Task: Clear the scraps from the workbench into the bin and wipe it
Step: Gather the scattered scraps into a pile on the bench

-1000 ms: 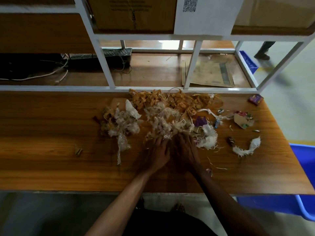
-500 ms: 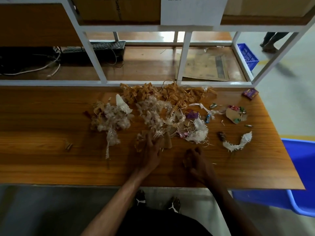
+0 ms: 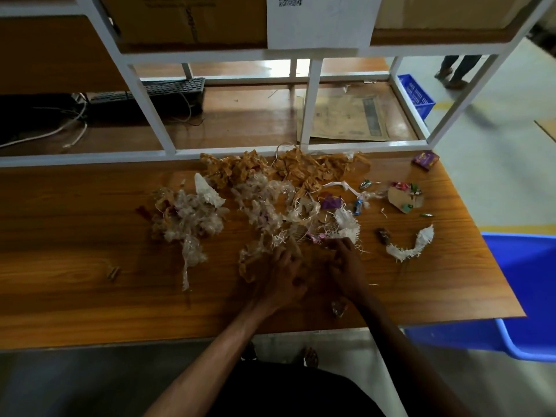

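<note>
Left hand [image 3: 282,275] curls loosely around tangled clear-plastic and straw scraps [image 3: 264,212]; right hand [image 3: 346,266] pinches frayed white strands. Light shreds could slip past the wooden worktop [image 3: 75,296] edge, missing the blue plastic bin [image 3: 529,296] right of both hands

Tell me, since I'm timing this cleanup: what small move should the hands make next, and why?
Probably draw the scraps together and drag them right, toward the blue bin. The left hand and right hand already lie at the pile's near edge, the scraps are spread across the workbench, and the bin sits below its right end.
</note>
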The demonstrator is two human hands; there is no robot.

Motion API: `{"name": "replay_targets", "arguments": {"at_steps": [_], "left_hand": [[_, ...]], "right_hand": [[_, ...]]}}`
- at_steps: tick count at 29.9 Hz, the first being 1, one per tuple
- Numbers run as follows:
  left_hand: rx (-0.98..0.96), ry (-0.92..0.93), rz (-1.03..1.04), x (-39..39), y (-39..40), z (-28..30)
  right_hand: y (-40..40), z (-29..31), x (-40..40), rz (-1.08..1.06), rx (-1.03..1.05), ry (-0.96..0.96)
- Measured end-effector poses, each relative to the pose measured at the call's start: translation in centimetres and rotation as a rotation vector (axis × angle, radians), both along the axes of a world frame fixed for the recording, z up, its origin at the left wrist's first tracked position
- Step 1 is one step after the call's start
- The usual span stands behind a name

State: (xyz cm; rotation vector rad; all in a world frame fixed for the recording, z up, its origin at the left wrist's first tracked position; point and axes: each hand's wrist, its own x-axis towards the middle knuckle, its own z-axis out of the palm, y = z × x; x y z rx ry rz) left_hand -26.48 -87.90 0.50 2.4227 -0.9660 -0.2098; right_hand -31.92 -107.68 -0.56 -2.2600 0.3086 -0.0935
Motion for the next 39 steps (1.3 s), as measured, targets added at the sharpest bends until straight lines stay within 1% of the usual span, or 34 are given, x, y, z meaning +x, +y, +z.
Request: {"name": "replay_targets", "arguments": {"at_steps": [1, 2, 3, 4, 6, 8, 11, 14, 16, 19, 22, 24, 26, 28, 30, 32, 34, 35, 36, 37, 39], "left_hand": [[0.054, 0.058, -0.085, -0.6, -0.4, 0.1], [0.136, 0.073, -0.169, -1.3, -0.9, 0.1], [0.206, 0.044, -0.242, -2.0, -1.5, -0.1], [0.235, -0.010, -0.298, -2.7, -2.1, -0.4], [0.230, -0.076, -0.360, -3.9, -3.2, -1.3], [0.184, -0.115, -0.358, -4.1, -4.0, -2.2], [0.124, -0.131, -0.270, -2.8, -4.1, -2.5], [0.035, -0.174, -0.086, -0.9, -3.9, -2.5], [0.050, -0.212, 0.022, 0.4, -3.8, -2.1], [0.035, -0.260, 0.114, 1.5, -3.2, -1.1], [0.070, -0.310, 0.251, 1.3, -2.6, -1.2], [0.133, -0.248, 0.369, 1.3, -2.1, -2.0], [0.142, -0.138, 0.408, 1.7, -1.9, -2.7], [0.110, -0.043, 0.382, 2.4, -2.5, -2.8], [-0.021, 0.047, 0.341, 3.2, -3.8, -2.5], [-0.163, 0.152, 0.315, 3.9, -5.0, -1.5], [-0.252, 0.165, 0.333, 4.4, -5.1, -0.5], [-0.278, 0.142, 0.372, 4.5, -4.7, -0.1], [-0.287, 0.100, 0.425, 4.5, -4.3, -0.3], [-0.249, 0.055, 0.472, 4.2, -3.8, -0.5], [-0.143, 0.024, 0.531, 3.9, -2.9, -1.8]], "right_hand": [[-0.7, 0.0, -0.6, -0.002, 0.019, -0.005], [-1.3, -0.2, -1.3, 0.003, 0.038, -0.016], [-1.8, -0.4, -1.9, 0.004, 0.060, -0.018], [-2.3, -0.7, -2.4, -0.013, 0.081, -0.018], [-3.0, -1.3, -3.2, -0.066, 0.095, -0.018], [-3.1, -1.4, -3.4, -0.091, 0.098, -0.025], [-2.8, -1.2, -3.1, -0.096, 0.126, -0.038], [-2.2, -1.1, -2.7, -0.091, 0.142, -0.044], [-1.6, -1.2, -2.6, -0.068, 0.122, -0.045], [-0.9, -1.6, -2.3, -0.101, 0.013, -0.027], [-1.1, -1.8, -1.3, -0.155, -0.183, -0.007], [-1.5, -1.7, -0.2, -0.161, -0.309, 0.030], [-1.6, -1.5, 1.3, -0.138, -0.269, 0.061], [-1.4, -1.3, 3.0, -0.053, -0.200, 0.072], [-1.3, -0.9, 4.0, 0.012, -0.186, 0.054], [-1.3, -0.8, 4.3, -0.031, -0.212, 0.009], [-1.1, -0.9, 3.8, -0.095, -0.292, -0.057], [-0.9, -1.1, 3.5, -0.068, -0.332, -0.109], [-0.7, -1.7, 3.1, 0.009, -0.363, -0.158], [-0.5, -2.0, 2.8, 0.118, -0.399, -0.156], [-0.1, -3.0, 2.5, 0.319, -0.509, -0.058]]}}
